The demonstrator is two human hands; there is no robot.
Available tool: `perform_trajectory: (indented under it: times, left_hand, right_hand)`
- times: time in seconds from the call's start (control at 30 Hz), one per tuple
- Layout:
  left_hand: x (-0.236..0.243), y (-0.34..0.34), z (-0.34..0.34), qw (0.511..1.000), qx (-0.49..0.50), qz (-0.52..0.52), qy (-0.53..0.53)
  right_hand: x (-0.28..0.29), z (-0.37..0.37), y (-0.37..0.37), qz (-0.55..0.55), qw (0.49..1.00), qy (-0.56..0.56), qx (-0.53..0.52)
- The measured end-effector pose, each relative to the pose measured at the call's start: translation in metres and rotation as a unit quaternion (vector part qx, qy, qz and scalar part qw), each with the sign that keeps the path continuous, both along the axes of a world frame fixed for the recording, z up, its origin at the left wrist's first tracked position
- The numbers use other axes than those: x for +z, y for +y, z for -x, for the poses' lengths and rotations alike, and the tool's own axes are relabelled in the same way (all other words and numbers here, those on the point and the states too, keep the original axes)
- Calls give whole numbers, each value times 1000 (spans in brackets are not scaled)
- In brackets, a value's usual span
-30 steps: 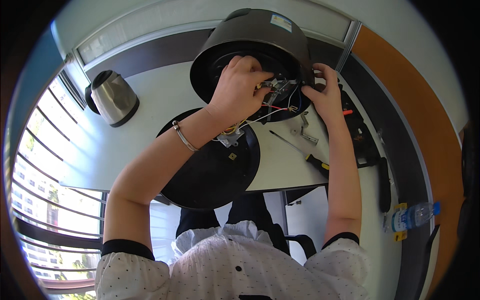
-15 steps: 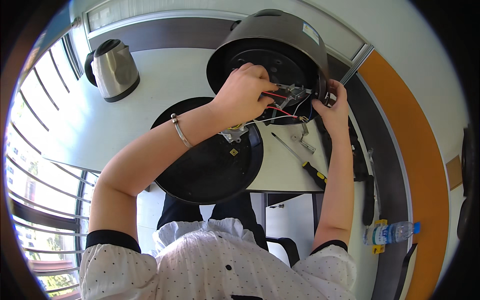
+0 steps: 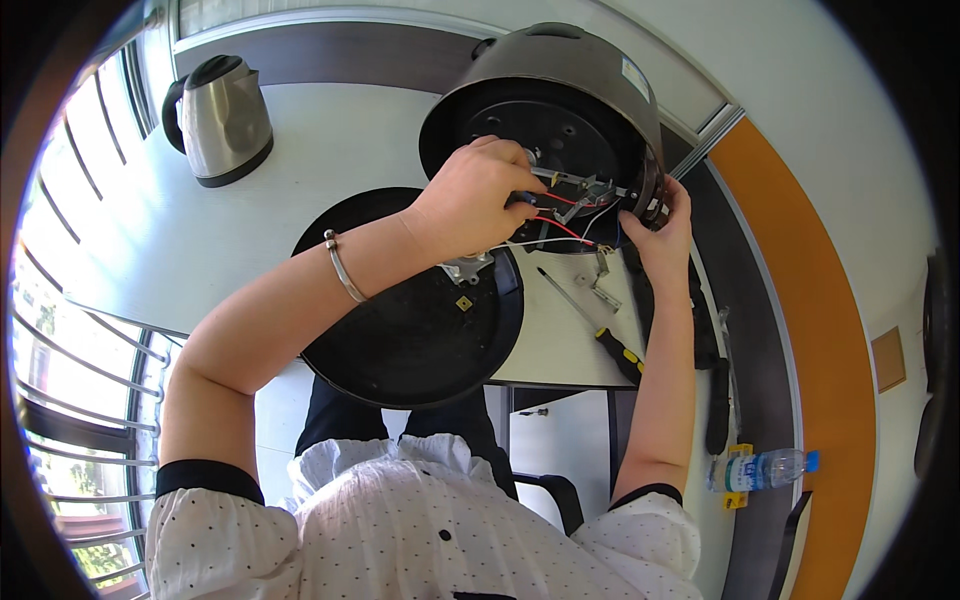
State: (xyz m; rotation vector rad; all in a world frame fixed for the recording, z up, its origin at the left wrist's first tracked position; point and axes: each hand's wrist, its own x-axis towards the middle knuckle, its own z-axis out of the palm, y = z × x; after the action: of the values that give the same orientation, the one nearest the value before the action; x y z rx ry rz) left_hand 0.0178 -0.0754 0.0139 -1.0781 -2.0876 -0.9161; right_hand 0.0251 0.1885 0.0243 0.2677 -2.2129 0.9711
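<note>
A dark round cooker body (image 3: 590, 70) lies tipped on its side on the white table (image 3: 130, 240), its open black underside facing me. My left hand (image 3: 475, 200) reaches into that underside, fingers closed on the red, white and blue wires (image 3: 560, 215) beside a metal bracket (image 3: 580, 185). My right hand (image 3: 660, 235) grips the lower right rim of the cooker body. A round black base plate (image 3: 410, 320) lies flat under my left forearm.
A steel electric kettle (image 3: 220, 120) stands at the table's far left. A screwdriver with a black and yellow handle (image 3: 600, 335) and a small metal part (image 3: 605, 285) lie near the right edge. A water bottle (image 3: 765, 468) lies lower right. Window bars run along the left.
The view has shifted, so cooker and kettle sit further right and lower in the picture. My left hand stays in the underside at the wires; my right hand stays on the rim.
</note>
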Motion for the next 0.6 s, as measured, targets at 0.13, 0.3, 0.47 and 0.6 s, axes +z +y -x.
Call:
perform_trajectory:
  times: [0.13,0.3,0.47,0.6]
  left_hand:
    - [-1,-2,-3,1000,7,5,-24]
    - [-1,-3,-3,1000,4,7,-30]
    - [-2,-6,-4,999,-13,3,-35]
    - [-4,-13,-5,998,-23,6,-51]
  right_hand:
    - [0,1,0,25,999,-13,22]
    - [-7,7,11,10,999,6,38]
    - [-9,10,16,-26,998,46,33]
    - [-10,14,10,-14,999,12,31]
